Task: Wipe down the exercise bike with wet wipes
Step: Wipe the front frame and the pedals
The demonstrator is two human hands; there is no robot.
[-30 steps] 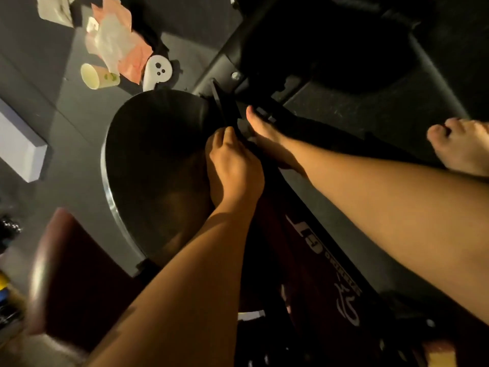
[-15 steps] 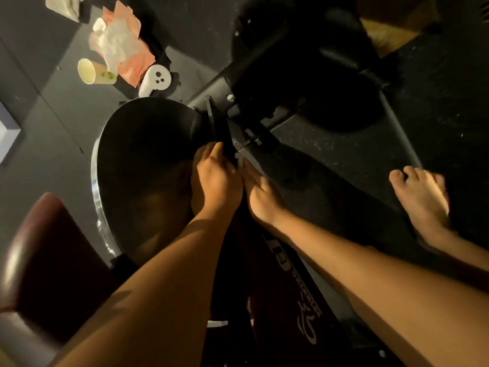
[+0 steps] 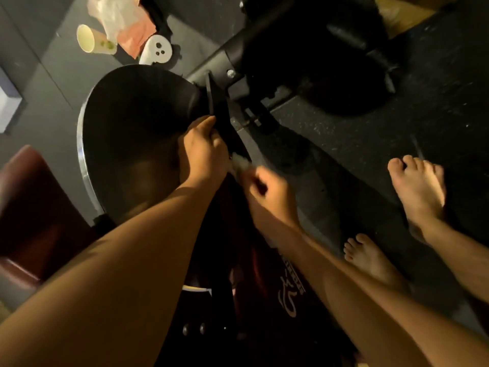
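Gripping the exercise bike (image 3: 238,53) at its dark bar (image 3: 221,115) beside the flywheel (image 3: 132,123) with my left hand (image 3: 202,154); my right hand (image 3: 267,192) pinches the wet wipe (image 3: 239,163) just below it; the bar runs on ahead of the wipe, nearer this right hand.

Crumpled white wet wipe (image 3: 240,163) low against the black exercise bike (image 3: 137,120)

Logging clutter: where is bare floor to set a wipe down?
Grey floor left of the flywheel, below the cup. Speckled mat between frame and foot. Crowded around cup and wrappers.
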